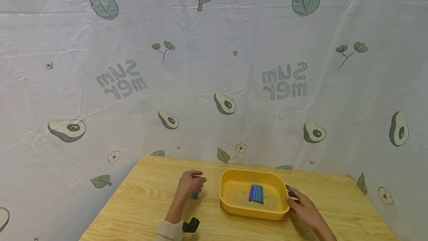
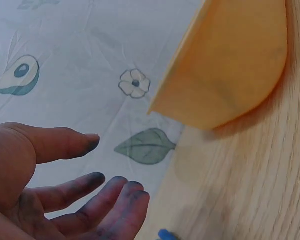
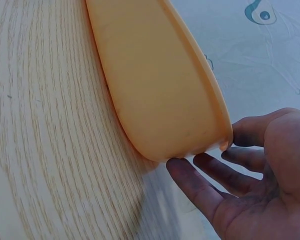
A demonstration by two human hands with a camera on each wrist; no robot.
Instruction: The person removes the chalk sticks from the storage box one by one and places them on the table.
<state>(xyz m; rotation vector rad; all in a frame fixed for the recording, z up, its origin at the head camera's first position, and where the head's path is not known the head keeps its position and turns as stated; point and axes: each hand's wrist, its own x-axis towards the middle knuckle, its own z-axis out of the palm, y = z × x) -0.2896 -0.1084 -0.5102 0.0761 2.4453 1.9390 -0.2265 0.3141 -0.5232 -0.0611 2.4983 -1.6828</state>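
A yellow plastic basin (image 1: 234,208) sits on the wooden table, with a row of several blue, green and purple chalk-like sticks (image 1: 256,193) lying side by side on its floor. My right hand (image 1: 303,205) grips its right end, fingers against the outer wall (image 3: 162,90) and thumb at the rim. To the left of the basin, my left hand (image 1: 191,182) hovers with fingers loosely bent and apart, holding nothing. Just under it lie more blue and purple sticks (image 1: 196,195), partly hidden by the hand. Dark smudges cover the fingertips (image 2: 94,142) of the left hand.
The light wooden table (image 1: 147,181) ends at the back against a pale curtain (image 1: 200,129) printed with avocados and leaves. A black strap mount (image 1: 191,225) sits on the left wrist. Bluish dust marks the basin floor.
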